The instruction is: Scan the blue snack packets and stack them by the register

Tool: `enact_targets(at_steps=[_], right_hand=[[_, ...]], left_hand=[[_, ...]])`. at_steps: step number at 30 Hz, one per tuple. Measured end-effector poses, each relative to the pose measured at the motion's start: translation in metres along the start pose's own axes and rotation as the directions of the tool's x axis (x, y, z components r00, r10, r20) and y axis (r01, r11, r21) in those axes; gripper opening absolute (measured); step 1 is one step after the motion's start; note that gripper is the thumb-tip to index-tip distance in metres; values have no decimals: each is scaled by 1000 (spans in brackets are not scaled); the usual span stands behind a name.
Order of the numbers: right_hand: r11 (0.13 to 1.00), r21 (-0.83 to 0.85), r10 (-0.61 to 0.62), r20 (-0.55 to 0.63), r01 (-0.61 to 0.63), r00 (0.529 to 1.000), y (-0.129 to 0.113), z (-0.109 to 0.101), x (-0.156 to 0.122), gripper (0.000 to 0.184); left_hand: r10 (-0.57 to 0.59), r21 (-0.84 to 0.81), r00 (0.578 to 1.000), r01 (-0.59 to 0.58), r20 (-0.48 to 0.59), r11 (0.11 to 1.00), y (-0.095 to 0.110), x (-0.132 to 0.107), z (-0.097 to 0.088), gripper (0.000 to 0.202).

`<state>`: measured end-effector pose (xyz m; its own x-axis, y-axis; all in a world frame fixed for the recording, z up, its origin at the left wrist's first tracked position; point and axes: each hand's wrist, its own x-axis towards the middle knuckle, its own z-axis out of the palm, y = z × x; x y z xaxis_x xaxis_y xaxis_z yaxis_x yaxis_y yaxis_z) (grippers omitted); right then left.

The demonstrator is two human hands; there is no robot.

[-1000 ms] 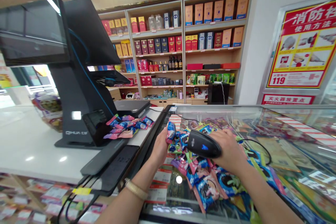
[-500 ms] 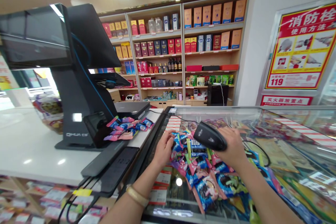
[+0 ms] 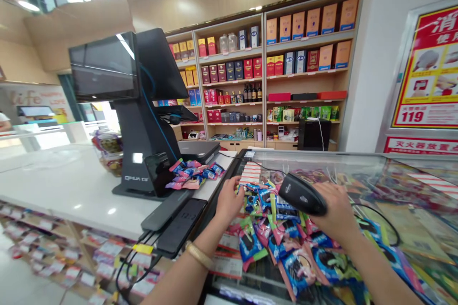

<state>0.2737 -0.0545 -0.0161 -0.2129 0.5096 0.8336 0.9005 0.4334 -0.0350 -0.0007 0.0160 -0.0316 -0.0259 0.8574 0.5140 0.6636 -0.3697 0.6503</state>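
My right hand [image 3: 334, 209] grips a black handheld barcode scanner [image 3: 300, 194], its head pointing left over a pile of small snack packets [image 3: 296, 267] in blue, pink and green wrappers. They lie on the glass top of a display case [image 3: 236, 290]. At the pile's left edge is my left hand [image 3: 229, 198], wearing a gold bangle on the wrist. Its thumb and forefinger stand apart beside the nearest packets, and nothing shows between them. A single blue packet [image 3: 250, 244] lies just below that hand.
A smaller heap of similar packets [image 3: 195, 175] sits on the white counter [image 3: 86, 195] at left, beside the black point-of-sale terminal [image 3: 139, 119]. A phone [image 3: 182, 226] and cables [image 3: 138, 257] are at the counter's edge. The scanner's cord [image 3: 390, 221] loops to the right.
The view has turned left, so things sit further right. My left hand has come off the packets it touched, and a blue packet now lies below it. The scanner stays in my right hand.
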Motion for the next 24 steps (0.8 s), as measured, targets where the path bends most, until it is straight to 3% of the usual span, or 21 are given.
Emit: enact_targets(at_steps=[3,6,9,13,19,22,24], right_hand=[[1000,-5,-1,-1,1,1000,2,2,0,10],[999,-1,-32,1,32,999,4,3,0,13],[999,27,-30,7,30,1000,2,3,0,16],[999,50,12,13,-13,1000,0,3,0,13],[997,17,-72,52,72,996,10,7,-2,17],[998,25,-59,41,58,997,7,5,-1,15],[999,38,-17,20,17,1000,1,3,1,13]], left_hand=[[77,362,997,-65,-20,930,-6,23,-36,35],[76,665,997,-52,-6,745,-21,44,-79,38],[23,811,1000,-8,-7,584,-41,57,-112,39],[-32,882,999,10,6,471,-66,63,-131,42],[-11,885,1000,9,-4,465,-77,62,-130,38],[9,833,998,50,-65,551,-76,60,-127,39],[99,747,992,-7,-79,664,-74,58,-124,40]])
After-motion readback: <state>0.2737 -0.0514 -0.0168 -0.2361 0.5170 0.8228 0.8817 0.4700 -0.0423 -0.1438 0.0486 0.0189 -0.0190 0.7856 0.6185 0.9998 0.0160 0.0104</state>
